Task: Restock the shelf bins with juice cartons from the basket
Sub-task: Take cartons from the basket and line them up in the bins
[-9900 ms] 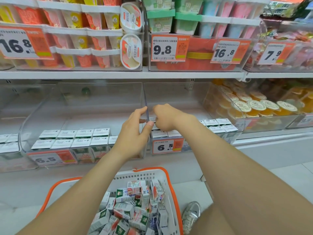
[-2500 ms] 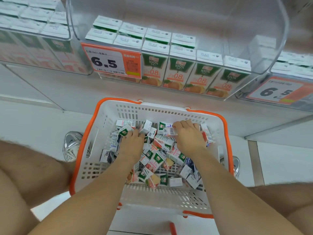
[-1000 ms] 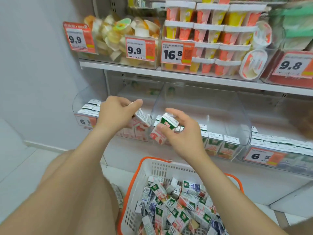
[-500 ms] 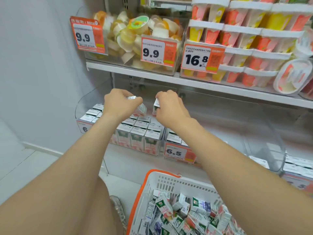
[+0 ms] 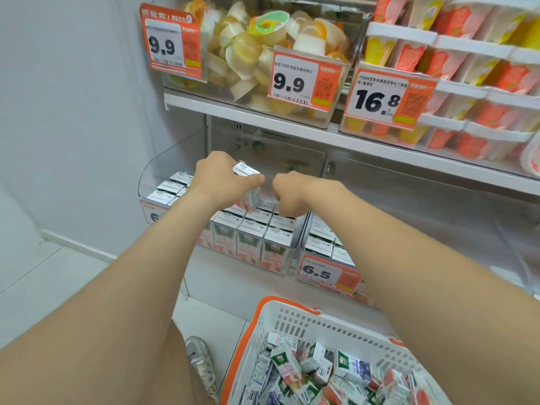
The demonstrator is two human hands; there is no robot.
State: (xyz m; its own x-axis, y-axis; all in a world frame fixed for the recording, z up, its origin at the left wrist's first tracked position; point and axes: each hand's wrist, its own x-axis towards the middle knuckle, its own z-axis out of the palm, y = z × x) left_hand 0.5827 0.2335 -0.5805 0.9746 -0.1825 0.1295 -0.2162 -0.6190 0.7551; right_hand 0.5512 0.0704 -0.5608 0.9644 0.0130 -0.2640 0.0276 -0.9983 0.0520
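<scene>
Clamped in the left grip (image 5: 222, 179), thumb on the near side and fingers over the far side: a small white-topped, pink-sided juice carton (image 5: 247, 184), tilted and raised just above the standing cartons. Right grip (image 5: 292, 197) just beside it, knuckles up, fingers curled downward onto the tops of the rows; impossible to tell whether pinching anything underneath. Below both, in the clear plastic shelf bin (image 5: 145, 176) on the lower shelf: rows of upright white-topped cartons with green and pink fronts (image 5: 251, 241), packed side by side up to the front wall. Just to the right, a second clear bin (image 5: 307, 229) with more white-topped cartons and an orange-and-white price tag reading 6.5 (image 5: 327, 273) on its front. Lower in view, a white plastic basket with an orange rim (image 5: 263, 314), heaped with loose cartons lying at all angles (image 5: 292, 366). Left of the basket, a grey sneaker (image 5: 198, 358). On the white upper shelf (image 5: 263, 115): a clear bin of loose yellow and white jelly cups (image 5: 248, 54) behind two tags marked 9.9, and beside it stacked packs of orange and yellow cups (image 5: 467, 68) behind a tag marked 16.8 (image 5: 385, 97). Pale wall along the left.
</scene>
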